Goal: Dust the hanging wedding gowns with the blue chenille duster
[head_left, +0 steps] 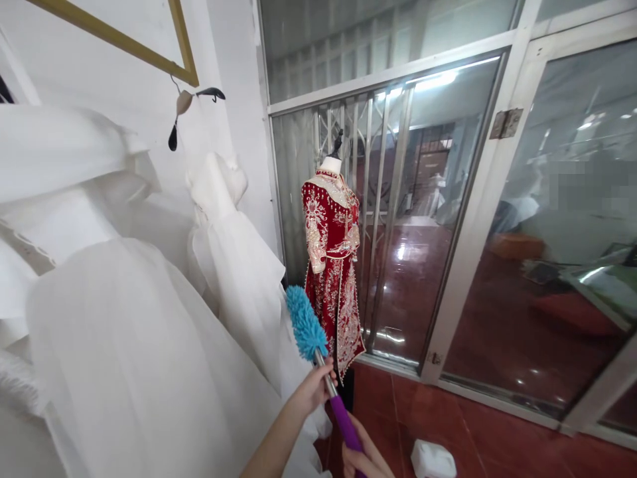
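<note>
A duster (304, 323) with a fluffy blue head, a metal shaft and a purple handle points up and away from me. My left hand (316, 387) is closed round the shaft just below the head. Lower down, my right hand (365, 453) grips the purple handle near the bottom edge of the view. Beyond the duster stands a mannequin in a red embroidered gown (331, 232) with gold and white trim. The blue head overlaps the gown's lower left side in the view; whether they touch I cannot tell.
White dresses (134, 345) fill the left side, one beneath a hanger (184, 101) on a gold frame (124, 48). Behind the mannequin runs a glass partition with a metal-framed door (478, 219). A white plastic jug (432, 459) sits on the red tiled floor (423, 405).
</note>
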